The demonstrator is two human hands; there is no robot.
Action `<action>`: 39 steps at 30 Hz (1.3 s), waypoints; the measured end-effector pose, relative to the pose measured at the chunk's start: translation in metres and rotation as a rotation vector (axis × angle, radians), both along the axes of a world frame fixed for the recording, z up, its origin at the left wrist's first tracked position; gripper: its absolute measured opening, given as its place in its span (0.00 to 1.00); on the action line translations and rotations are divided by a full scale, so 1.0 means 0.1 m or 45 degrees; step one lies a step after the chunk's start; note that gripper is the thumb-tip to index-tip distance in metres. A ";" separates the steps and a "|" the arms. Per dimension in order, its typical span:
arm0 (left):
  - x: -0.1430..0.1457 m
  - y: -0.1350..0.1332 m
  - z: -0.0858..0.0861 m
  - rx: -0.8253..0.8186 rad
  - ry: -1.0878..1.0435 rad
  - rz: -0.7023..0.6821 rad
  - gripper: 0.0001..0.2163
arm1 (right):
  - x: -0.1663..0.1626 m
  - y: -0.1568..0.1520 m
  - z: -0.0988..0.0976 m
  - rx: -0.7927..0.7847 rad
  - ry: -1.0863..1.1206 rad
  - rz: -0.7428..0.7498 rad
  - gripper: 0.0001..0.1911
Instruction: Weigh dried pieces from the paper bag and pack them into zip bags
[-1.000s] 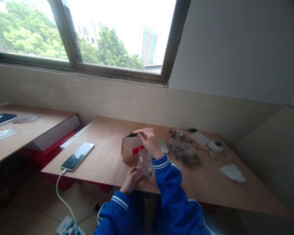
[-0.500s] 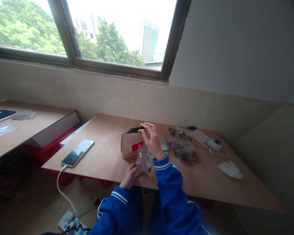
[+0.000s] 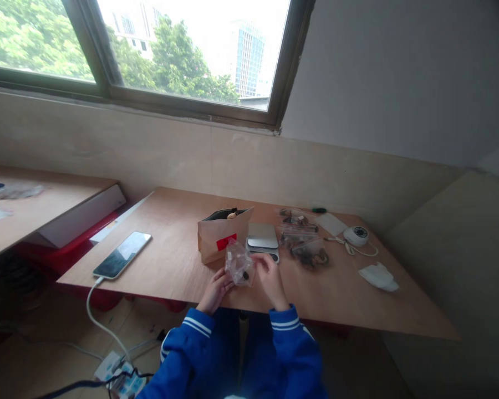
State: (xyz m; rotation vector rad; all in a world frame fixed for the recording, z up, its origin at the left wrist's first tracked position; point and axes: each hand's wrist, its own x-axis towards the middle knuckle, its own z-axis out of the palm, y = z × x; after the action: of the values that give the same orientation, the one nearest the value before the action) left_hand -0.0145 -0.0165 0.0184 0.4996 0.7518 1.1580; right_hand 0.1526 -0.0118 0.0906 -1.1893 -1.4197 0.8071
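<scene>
A small clear plastic bag [image 3: 238, 264] with dark bits inside is held upright above the near edge of the wooden table [image 3: 174, 260]. My left hand [image 3: 217, 288] pinches its lower left side. My right hand [image 3: 269, 277] grips its right side, fingers curled. Both arms wear blue sleeves with white stripes. Just behind the bag stands an open brown paper bag [image 3: 220, 239] with a red label, and a small silver scale [image 3: 263, 239] sits right of it.
Several clear bags of dark pieces [image 3: 303, 244] lie right of the scale. A white round device with a cable [image 3: 356, 235], a white cloth [image 3: 379, 276] and a charging phone [image 3: 122, 254] are also on the table. A second table [image 3: 37, 208] stands at left.
My right hand left the top of the paper bag and came down to the clear plastic bag, which both hands now hold. The view shifted slightly.
</scene>
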 end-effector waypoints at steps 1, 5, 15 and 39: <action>0.00 0.00 0.00 0.013 0.000 -0.001 0.13 | -0.01 0.01 -0.01 0.025 -0.003 -0.030 0.10; 0.00 -0.01 -0.02 0.036 -0.001 0.001 0.12 | -0.02 0.05 0.00 0.087 -0.030 -0.154 0.08; 0.01 0.00 0.00 0.065 0.000 -0.010 0.12 | -0.02 -0.13 -0.14 0.080 -0.050 -0.018 0.07; 0.01 -0.01 -0.03 0.070 0.017 0.057 0.12 | 0.23 0.04 0.18 -0.070 0.059 -0.171 0.10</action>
State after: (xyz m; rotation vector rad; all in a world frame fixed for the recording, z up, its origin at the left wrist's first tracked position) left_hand -0.0138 -0.0173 0.0158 0.5389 0.7472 1.2203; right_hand 0.1752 -0.0081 0.1088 -1.2860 -1.2727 0.7793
